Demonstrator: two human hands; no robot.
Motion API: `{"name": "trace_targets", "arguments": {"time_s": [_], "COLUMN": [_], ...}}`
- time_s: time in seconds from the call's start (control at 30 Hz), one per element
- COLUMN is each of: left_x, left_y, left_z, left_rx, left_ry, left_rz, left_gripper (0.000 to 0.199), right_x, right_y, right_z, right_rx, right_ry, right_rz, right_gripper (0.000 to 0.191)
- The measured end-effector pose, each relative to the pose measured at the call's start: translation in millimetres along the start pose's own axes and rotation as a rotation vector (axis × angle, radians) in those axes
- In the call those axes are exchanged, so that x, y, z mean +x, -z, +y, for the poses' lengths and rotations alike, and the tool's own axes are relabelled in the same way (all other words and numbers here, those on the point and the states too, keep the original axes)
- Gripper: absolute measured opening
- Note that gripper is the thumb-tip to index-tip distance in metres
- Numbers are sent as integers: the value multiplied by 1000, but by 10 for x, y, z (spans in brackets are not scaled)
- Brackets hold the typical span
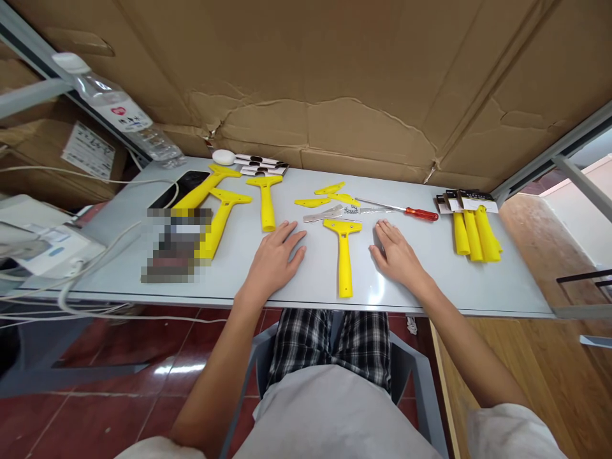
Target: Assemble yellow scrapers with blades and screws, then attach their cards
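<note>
My left hand (278, 254) lies flat on the grey table (306, 280), fingers apart and holding nothing. My right hand (394, 252) rests palm down with its fingers stretched out, also holding nothing. Between them lies a yellow scraper (344, 261), its wide head pointing away from me. Just beyond it are a metal blade (322, 215) and a clear plastic packet (352, 210). Several yellow blade covers (329, 189) lie behind these. A screwdriver (421, 214) with a red handle lies beyond my right hand. Another yellow scraper (266, 204) is beyond my left hand.
At left lie more yellow scrapers (220, 223), a black phone-like slab (184, 185) and a pixelated patch. Printed cards (262, 164) lie at the back. A water bottle (119, 115) stands back left. Carded yellow-handled scrapers (474, 236) sit at right. Cardboard (363, 76) walls the back.
</note>
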State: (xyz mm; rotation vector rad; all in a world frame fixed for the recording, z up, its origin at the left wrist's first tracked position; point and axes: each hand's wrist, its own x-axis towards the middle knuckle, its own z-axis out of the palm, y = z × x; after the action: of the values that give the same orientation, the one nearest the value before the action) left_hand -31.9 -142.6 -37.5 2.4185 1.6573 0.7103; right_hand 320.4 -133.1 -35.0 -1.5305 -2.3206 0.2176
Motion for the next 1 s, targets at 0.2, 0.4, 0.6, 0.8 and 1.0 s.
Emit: {"name": "trace_targets", "arguments": {"time_s": [0.2,0.4,0.6,0.8,1.0], "left_x": [4,4,0,1,57], "left_y": [-6,-15,-23,-5,23], "left_z": [9,9,25,25,353], "left_rx": [-1,-1,4,5,42], "left_ry": [18,23,23,34,144], "left_rz": [2,11,16,0,33], "left_gripper": [51,51,51,53,48], "right_x": [3,9,12,28,38], "right_y": [-17,-33,-22,-20,-14], "right_z": [16,31,20,31,29], "right_rx": [19,28,16,16,18], "right_ry": [5,15,20,28,23], "right_rz": [14,18,-6,-22,-32], "right_gripper": [69,68,67,68,68]}}
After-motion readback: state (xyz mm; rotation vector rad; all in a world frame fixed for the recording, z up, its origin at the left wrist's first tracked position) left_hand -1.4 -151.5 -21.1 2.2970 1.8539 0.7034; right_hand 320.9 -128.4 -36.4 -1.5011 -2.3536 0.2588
